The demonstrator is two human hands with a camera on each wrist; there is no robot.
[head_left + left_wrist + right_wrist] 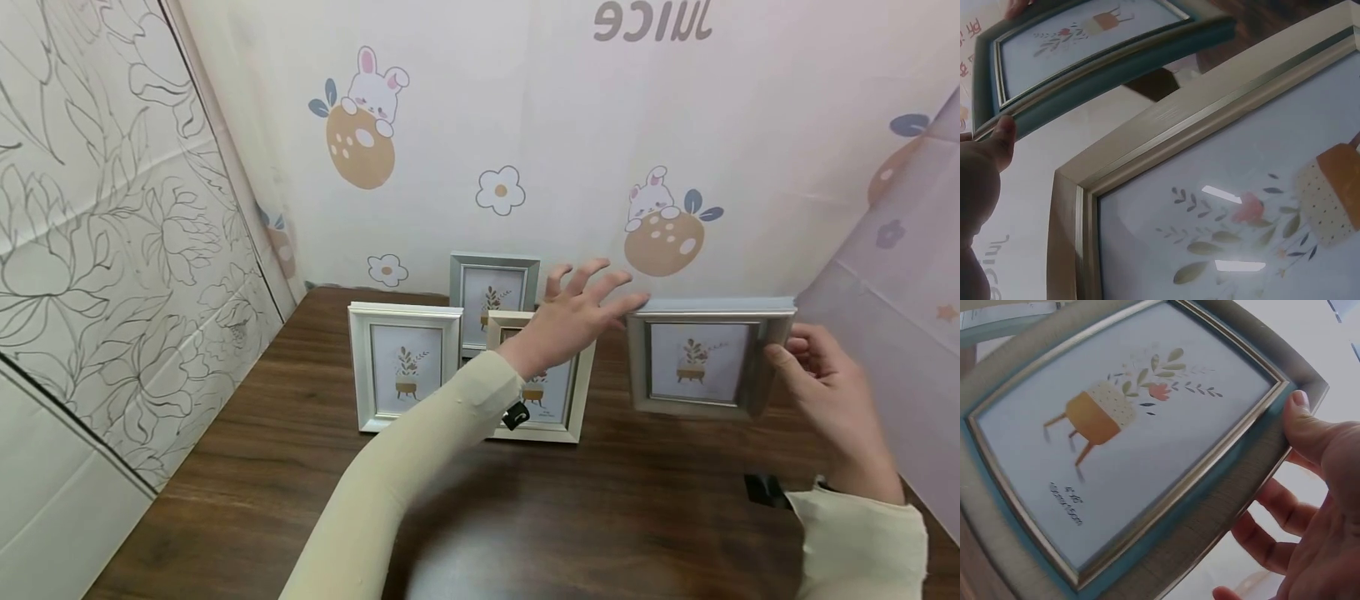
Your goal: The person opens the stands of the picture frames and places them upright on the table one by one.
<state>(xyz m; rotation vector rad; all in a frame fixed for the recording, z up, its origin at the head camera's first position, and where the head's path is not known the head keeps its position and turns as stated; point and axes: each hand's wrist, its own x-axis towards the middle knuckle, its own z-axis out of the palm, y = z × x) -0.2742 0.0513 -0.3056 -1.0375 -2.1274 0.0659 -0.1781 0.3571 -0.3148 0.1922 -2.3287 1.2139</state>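
Note:
A silver-beige picture frame [763, 385] with a potted-plant print is held up at the right, over the wooden table. My right hand [832, 383] grips its right side, thumb [1300, 409] on the front border and fingers curled behind. At the opposite upper corner, my left hand [573, 321] pinches the frame between thumb [1004, 131] and index finger; its other fingers spread upward. Below the left forearm stands a cream picture frame [585, 400], partly covered by that hand and sleeve. It fills much of the left wrist view.
On the dark wooden table [300, 467], a white picture frame [362, 367] stands at the left. A grey-green picture frame [456, 287] stands behind, near the back wall. A patterned cloth [555, 108] hangs at the back, and panels enclose both sides.

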